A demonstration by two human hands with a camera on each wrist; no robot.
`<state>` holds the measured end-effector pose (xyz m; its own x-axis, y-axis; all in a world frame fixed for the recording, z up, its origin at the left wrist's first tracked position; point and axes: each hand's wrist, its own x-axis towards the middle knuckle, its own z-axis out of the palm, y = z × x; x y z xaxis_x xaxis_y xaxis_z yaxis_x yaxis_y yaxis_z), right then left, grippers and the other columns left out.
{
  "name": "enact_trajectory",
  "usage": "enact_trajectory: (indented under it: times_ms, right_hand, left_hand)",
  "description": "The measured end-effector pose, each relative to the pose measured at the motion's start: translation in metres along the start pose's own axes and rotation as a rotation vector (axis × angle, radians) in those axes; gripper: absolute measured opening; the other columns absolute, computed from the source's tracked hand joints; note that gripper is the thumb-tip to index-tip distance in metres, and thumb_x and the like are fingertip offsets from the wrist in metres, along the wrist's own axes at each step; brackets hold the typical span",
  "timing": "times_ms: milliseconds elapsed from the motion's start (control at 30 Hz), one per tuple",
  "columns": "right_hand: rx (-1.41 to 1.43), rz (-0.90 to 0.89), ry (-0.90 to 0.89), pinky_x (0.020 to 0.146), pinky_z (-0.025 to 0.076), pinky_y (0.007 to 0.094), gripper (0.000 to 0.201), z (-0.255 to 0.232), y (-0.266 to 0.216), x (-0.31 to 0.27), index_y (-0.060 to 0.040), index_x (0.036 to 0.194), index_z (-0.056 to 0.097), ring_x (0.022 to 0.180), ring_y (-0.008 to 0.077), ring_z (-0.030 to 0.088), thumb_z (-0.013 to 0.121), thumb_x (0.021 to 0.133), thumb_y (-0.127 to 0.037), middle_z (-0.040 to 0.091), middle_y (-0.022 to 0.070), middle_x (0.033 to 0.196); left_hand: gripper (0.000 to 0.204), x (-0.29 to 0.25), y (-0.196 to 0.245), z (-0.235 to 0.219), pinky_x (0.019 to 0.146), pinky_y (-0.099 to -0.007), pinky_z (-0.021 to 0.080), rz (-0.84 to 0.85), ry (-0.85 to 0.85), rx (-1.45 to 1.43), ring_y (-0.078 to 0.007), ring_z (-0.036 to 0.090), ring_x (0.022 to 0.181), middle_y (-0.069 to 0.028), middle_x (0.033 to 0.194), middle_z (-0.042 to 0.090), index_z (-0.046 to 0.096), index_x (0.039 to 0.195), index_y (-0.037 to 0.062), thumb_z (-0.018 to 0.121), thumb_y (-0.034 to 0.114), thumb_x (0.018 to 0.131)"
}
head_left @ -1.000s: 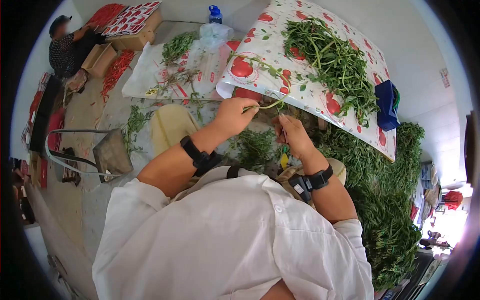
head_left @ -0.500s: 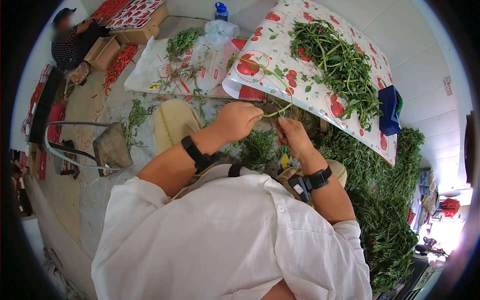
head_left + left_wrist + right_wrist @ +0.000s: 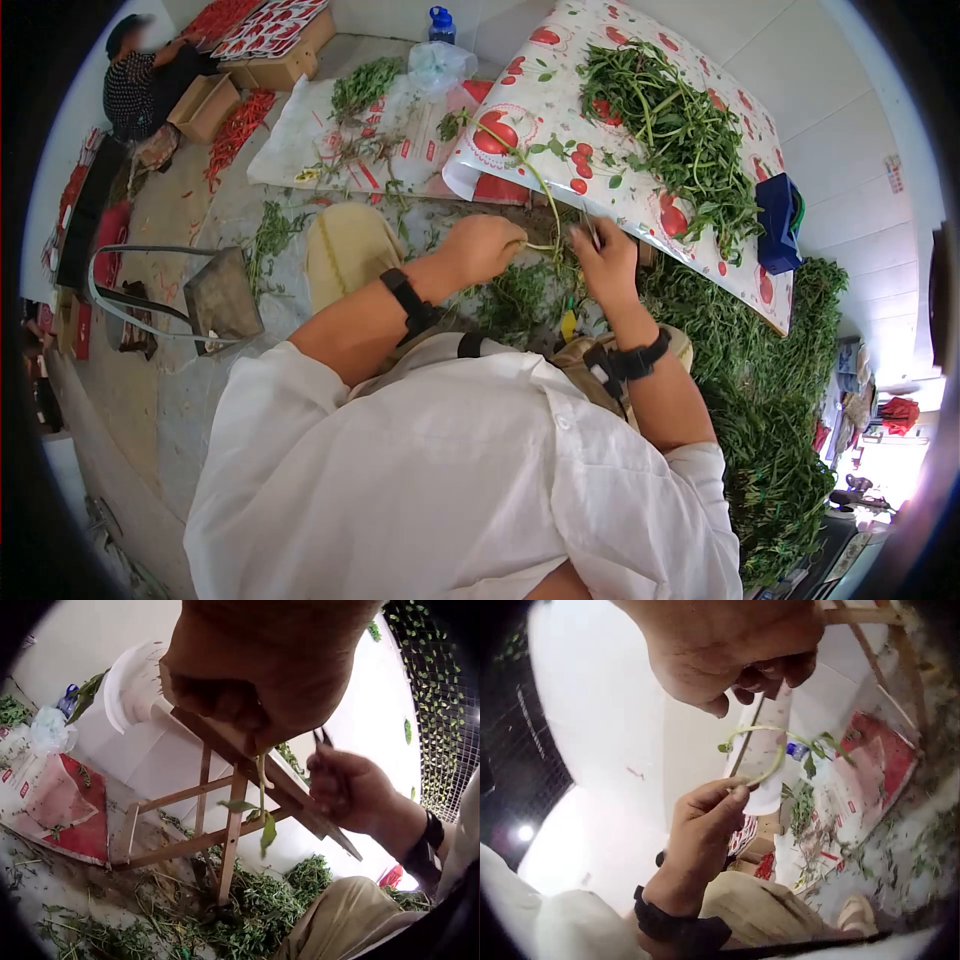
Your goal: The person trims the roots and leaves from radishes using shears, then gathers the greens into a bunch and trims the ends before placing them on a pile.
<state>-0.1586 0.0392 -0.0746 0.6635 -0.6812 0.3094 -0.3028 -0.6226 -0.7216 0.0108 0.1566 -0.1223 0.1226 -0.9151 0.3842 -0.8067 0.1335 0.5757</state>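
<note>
A long pale green plant stem with a leafy tip (image 3: 543, 185) is bent in the air at the near edge of a sloping board under a glossy white sheet printed with red fruit (image 3: 540, 75). The left hand (image 3: 478, 250) pinches the stem's bare end between thumb and fingers. The right hand (image 3: 608, 265), just beside the stem and near the board's edge, has its fingers curled round a slim dark pointed tool (image 3: 322, 737), whose kind cannot be told. On the board lies a tangled heap of green leafy stems (image 3: 670, 130), and against its right side sits a dark blue box (image 3: 776, 222). Left of the board is a flat white sack with red printed lettering (image 3: 285, 150), too small to read; beyond it stand a crumpled clear plastic bag (image 3: 440, 65) and a blue bottle (image 3: 441, 25). Below the board's right part spreads a larger mass of dark green foliage (image 3: 760, 420)
</note>
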Motion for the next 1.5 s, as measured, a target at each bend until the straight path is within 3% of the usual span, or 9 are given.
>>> enact_trajectory:
  times_ms: [167, 433, 533, 633, 733, 833, 933, 1300, 1500]
  right_hand:
    - [-0.413, -0.353, 0.064, 0.056, 0.047, 0.0374, 0.025, 0.032, -0.034, 0.055, -0.0037, 0.086, 0.057, 0.065, 0.032, 0.058, 0.066, 0.072, -0.023, 0.057, 0.0122, 0.077]
    - [-0.526, -0.24, -0.084, 0.065, 0.048, 0.0411, 0.018, 0.047, -0.012, 0.084, -0.004, 0.083, 0.058, 0.077, 0.0325, 0.058, 0.062, 0.07, -0.016, 0.058, 0.0136, 0.088]
    - [-0.314, -0.213, -0.016, 0.062, 0.046, 0.0397, 0.019, 0.047, -0.013, 0.083, -0.0016, 0.081, 0.058, 0.072, 0.0334, 0.057, 0.063, 0.071, -0.017, 0.058, 0.0146, 0.081]
    - [-0.078, -0.076, -0.038, 0.059, 0.044, 0.0358, 0.019, 0.048, -0.021, 0.066, 0.0004, 0.079, 0.058, 0.064, 0.0295, 0.055, 0.064, 0.073, -0.016, 0.057, 0.0141, 0.072]
    - [0.074, -0.063, 0.013, 0.058, 0.043, 0.0318, 0.019, 0.053, -0.033, 0.039, 0.0012, 0.08, 0.058, 0.058, 0.0237, 0.052, 0.065, 0.073, -0.014, 0.054, 0.0123, 0.067]
    - [0.082, -0.072, 0.001, 0.057, 0.043, 0.0294, 0.017, 0.055, -0.037, 0.017, 0.001, 0.082, 0.058, 0.059, 0.0199, 0.051, 0.066, 0.073, -0.01, 0.053, 0.0113, 0.069]
    - [0.106, -0.074, 0.014, 0.058, 0.042, 0.0285, 0.016, 0.055, -0.029, 0.005, 0.0002, 0.082, 0.057, 0.061, 0.0204, 0.05, 0.066, 0.073, -0.008, 0.053, 0.0111, 0.072]
    - [0.65, 0.18, 0.281, 0.057, 0.039, 0.0209, 0.013, 0.037, -0.014, 0.002, 0.001, 0.088, 0.058, 0.063, 0.0045, 0.044, 0.063, 0.081, -0.01, 0.053, -0.0028, 0.071]
    - [0.778, 0.194, 0.292, 0.058, 0.039, 0.0193, 0.013, 0.027, -0.004, 0.003, 0.0005, 0.091, 0.058, 0.065, 0.0036, 0.045, 0.062, 0.081, -0.008, 0.053, -0.0036, 0.073]
  left_hand:
    - [0.019, 0.014, -0.012, 0.006, 0.07, -0.0402, 0.046, -0.067, -0.186, 0.007, -0.0303, 0.058, 0.081, -0.0109, 0.087, 0.061, 0.064, 0.091, 0.0083, 0.058, 0.02, 0.077]
    - [0.023, -0.012, -0.05, -0.008, 0.072, -0.0405, 0.046, -0.159, -0.187, -0.036, -0.0321, 0.058, 0.082, -0.0118, 0.088, 0.061, 0.064, 0.094, 0.0082, 0.061, 0.017, 0.074]
    - [0.022, -0.027, -0.059, -0.011, 0.072, -0.0381, 0.047, -0.1, 0.035, 0.268, -0.0282, 0.06, 0.081, -0.0111, 0.086, 0.063, 0.065, 0.093, 0.0074, 0.061, 0.019, 0.074]
    - [0.026, -0.023, -0.067, -0.011, 0.074, -0.0338, 0.047, -0.43, -0.014, -0.486, -0.0214, 0.059, 0.084, -0.0068, 0.093, 0.063, 0.062, 0.101, 0.0051, 0.059, 0.023, 0.082]
    - [0.032, -0.006, -0.053, -0.033, 0.077, -0.0298, 0.045, -0.66, 0.188, -1.087, -0.0165, 0.057, 0.087, -0.0067, 0.096, 0.061, 0.057, 0.108, 0.0044, 0.055, 0.029, 0.087]
    - [0.034, 0.012, -0.021, -0.057, 0.078, -0.0303, 0.044, -0.668, 0.383, -1.461, -0.0167, 0.057, 0.089, -0.0075, 0.097, 0.06, 0.054, 0.112, 0.0039, 0.051, 0.029, 0.089]
    - [0.032, 0.025, -0.009, -0.058, 0.079, -0.0298, 0.044, -0.557, 0.315, -1.573, -0.0169, 0.057, 0.088, -0.0076, 0.096, 0.06, 0.052, 0.115, 0.0054, 0.05, 0.027, 0.091]
    - [0.032, 0.049, 0.059, -0.021, 0.09, -0.0268, 0.038, -0.345, -0.073, -1.135, -0.0117, 0.05, 0.099, -0.0056, 0.109, 0.056, 0.052, 0.115, -0.0016, 0.046, 0.02, 0.092]
    - [0.024, 0.08, 0.064, -0.012, 0.07, -0.0246, 0.046, -0.446, 0.016, -1.04, -0.0096, 0.055, 0.076, -0.0041, 0.089, 0.061, 0.057, 0.107, -0.002, 0.048, 0.014, 0.091]
